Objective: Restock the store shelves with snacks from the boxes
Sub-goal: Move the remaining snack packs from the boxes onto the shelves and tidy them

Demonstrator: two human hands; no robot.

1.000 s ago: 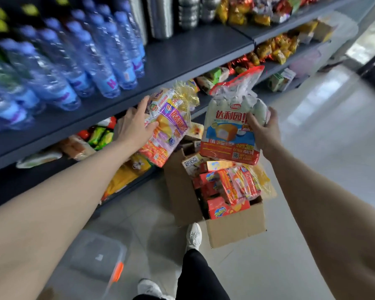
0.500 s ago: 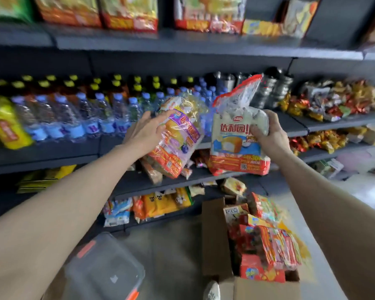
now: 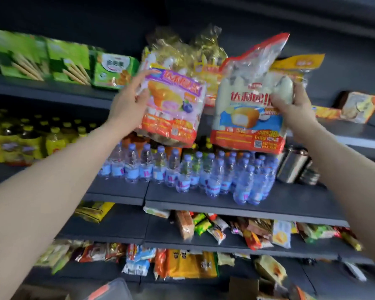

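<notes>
My left hand [image 3: 129, 102] grips the left side of a pink and orange bag of small cakes [image 3: 173, 107], held up in front of the top shelf [image 3: 52, 88]. My right hand [image 3: 294, 105] grips the upper right corner of a white, blue and red bag of cakes [image 3: 247, 118], raised beside the first one. Both bags hang in the air level with the top shelf. Similar yellow cake bags [image 3: 206, 68] stand on that shelf right behind them. A corner of the cardboard box [image 3: 243, 287] shows at the bottom edge.
Green biscuit boxes [image 3: 41, 57] fill the top shelf's left part. Water bottles [image 3: 193, 172], yellow drink bottles [image 3: 26, 139] and steel flasks [image 3: 292, 167] stand one shelf down. Lower shelves hold mixed snack packets [image 3: 225, 230]. A clear plastic bin with an orange clip [image 3: 108, 291] sits at the bottom.
Both hands have lifted their bags from the level of the water bottles up to the top shelf. My view has tilted upward, so the box has nearly left the frame.
</notes>
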